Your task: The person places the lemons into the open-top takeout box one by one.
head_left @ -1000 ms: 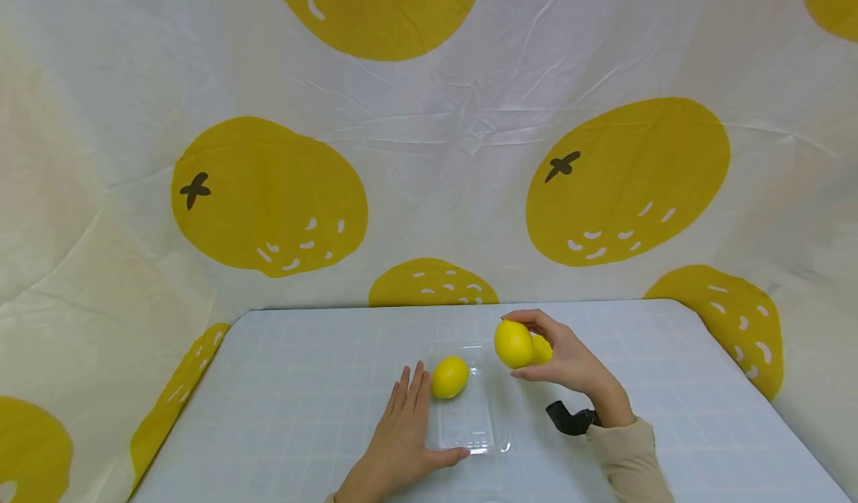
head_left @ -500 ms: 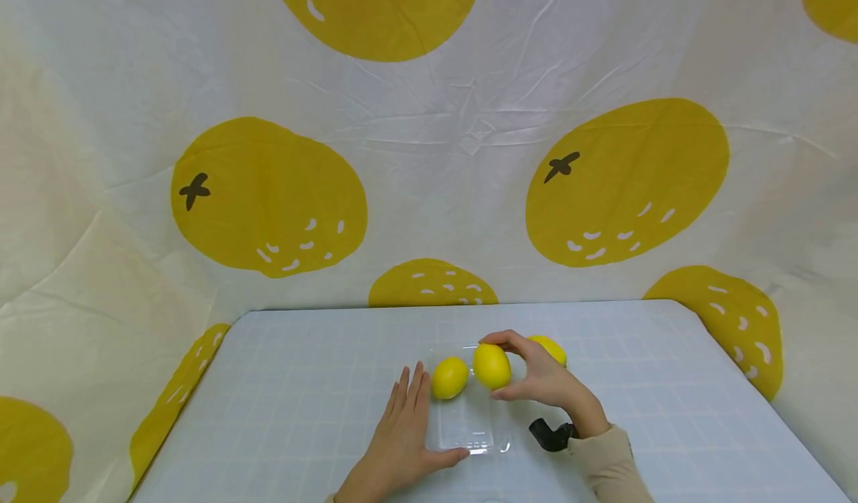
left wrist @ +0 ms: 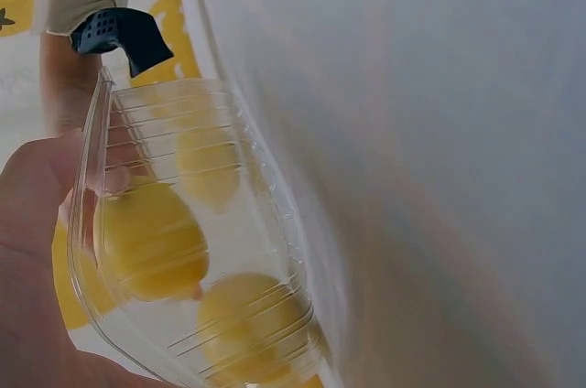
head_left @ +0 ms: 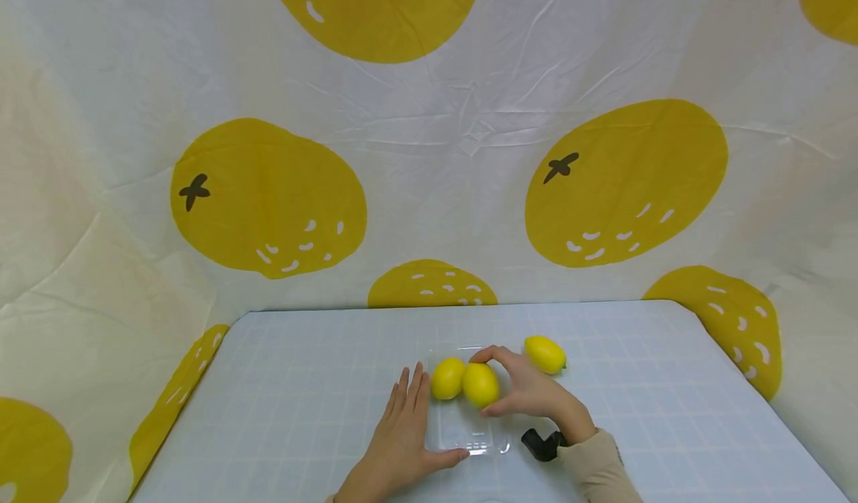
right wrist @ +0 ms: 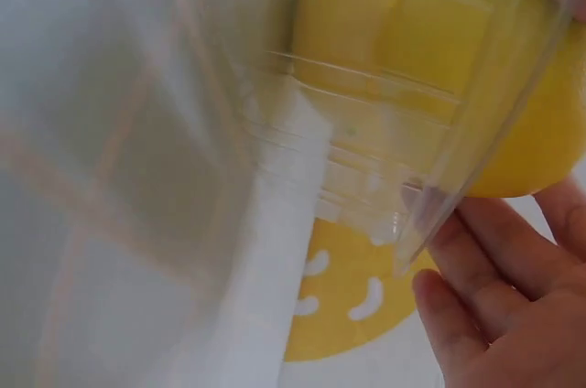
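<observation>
A clear plastic container (head_left: 462, 430) with ridged walls lies in the middle of the table, one yellow lemon (head_left: 447, 378) inside at its far left. My left hand (head_left: 401, 432) rests along its left side, fingers straight and thumb stretched to the near edge. Thumb and fingers of my right hand (head_left: 536, 393) pinch a second lemon (head_left: 481, 386), low over the container and beside the first; whether the two touch I cannot tell. Through the clear wall, the left wrist view shows this held lemon (left wrist: 151, 242) with fingertips against it. Clear walls (right wrist: 357, 150) partly veil the fruit in the right wrist view.
A third lemon (head_left: 544, 355) lies on the table to the right, beyond my right hand. The table (head_left: 302, 384) has a pale checked cover. A black curved device (head_left: 541, 445) sits at my right wrist. A fruit-printed cloth (head_left: 442, 190) hangs behind.
My right hand has brought its lemon leftward and down, from the container's right side to over it beside the first lemon. The third lemon has come into full view. My left hand has stayed still.
</observation>
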The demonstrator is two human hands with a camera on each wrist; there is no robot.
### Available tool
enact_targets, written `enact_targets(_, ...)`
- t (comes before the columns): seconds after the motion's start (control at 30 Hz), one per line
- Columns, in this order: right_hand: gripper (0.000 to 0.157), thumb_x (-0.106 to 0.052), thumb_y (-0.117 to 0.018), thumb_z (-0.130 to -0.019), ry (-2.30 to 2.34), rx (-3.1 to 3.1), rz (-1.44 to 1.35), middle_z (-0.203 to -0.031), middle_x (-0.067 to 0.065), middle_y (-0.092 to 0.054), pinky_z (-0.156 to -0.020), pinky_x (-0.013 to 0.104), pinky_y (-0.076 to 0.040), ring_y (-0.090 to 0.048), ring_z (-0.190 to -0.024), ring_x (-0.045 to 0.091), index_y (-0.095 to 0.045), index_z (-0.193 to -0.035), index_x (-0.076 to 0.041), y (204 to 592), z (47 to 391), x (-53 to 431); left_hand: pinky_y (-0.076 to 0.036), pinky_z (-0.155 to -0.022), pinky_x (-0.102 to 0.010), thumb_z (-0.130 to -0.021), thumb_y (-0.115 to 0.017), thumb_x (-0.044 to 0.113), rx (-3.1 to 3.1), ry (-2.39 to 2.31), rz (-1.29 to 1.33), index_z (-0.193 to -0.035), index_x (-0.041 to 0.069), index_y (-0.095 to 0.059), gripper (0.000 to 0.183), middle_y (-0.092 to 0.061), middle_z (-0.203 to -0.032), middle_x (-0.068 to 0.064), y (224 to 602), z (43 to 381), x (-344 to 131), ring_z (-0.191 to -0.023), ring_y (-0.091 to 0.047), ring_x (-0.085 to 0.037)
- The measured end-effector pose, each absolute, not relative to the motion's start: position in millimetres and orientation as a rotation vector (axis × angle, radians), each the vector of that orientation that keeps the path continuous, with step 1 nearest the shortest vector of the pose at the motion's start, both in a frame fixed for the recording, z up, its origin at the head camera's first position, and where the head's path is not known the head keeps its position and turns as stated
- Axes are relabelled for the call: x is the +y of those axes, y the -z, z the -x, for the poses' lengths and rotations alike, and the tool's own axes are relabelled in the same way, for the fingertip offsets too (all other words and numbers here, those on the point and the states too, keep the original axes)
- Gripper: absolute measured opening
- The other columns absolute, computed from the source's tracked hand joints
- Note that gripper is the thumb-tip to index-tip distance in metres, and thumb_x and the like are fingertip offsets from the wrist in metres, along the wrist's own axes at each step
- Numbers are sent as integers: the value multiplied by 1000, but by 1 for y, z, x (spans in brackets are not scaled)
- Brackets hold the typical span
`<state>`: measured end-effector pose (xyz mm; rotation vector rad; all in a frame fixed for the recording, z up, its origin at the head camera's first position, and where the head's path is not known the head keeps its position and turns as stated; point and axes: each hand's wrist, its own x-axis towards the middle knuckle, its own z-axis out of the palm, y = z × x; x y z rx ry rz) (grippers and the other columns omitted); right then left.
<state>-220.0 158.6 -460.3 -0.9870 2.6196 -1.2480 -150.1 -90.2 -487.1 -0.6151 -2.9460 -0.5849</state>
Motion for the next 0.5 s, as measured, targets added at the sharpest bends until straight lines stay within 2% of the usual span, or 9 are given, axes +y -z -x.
enact_targets(0.17,63,-31,-86,-64,1164,2604,957,-123,-7,-54,-103,51,-35,-46,-119,19,-53,-117,-21,461,217,155,-13,-113,-53,-66,-49,85,-2958,571,600,-150,4,-14,122,-6,-157,-13,487,150,-89,-143,-3,-34)
enact_targets(0.37,55,-25,-84,-66,1103,2574,1009,-114,-6,-55,-102,48,-36,-47,-111,16,-55,-113,-18,460,215,150,-14,-112,-54,-67,-53,82,-2931,582,615,-149,4,-14,120,-8,-157,-14,488,149,-89,-142,-5,-36)
enact_targets(0.5,58,-23,-86,-63,1063,2588,1045,-113,-7,-55,-109,51,-26,-46,-113,15,-55,-112,-18,461,215,148,-16,-112,-55,-67,-55,80,-2909,583,628,-149,2,-16,120,-9,-156,-16,488,149,-90,-142,-6,-37)
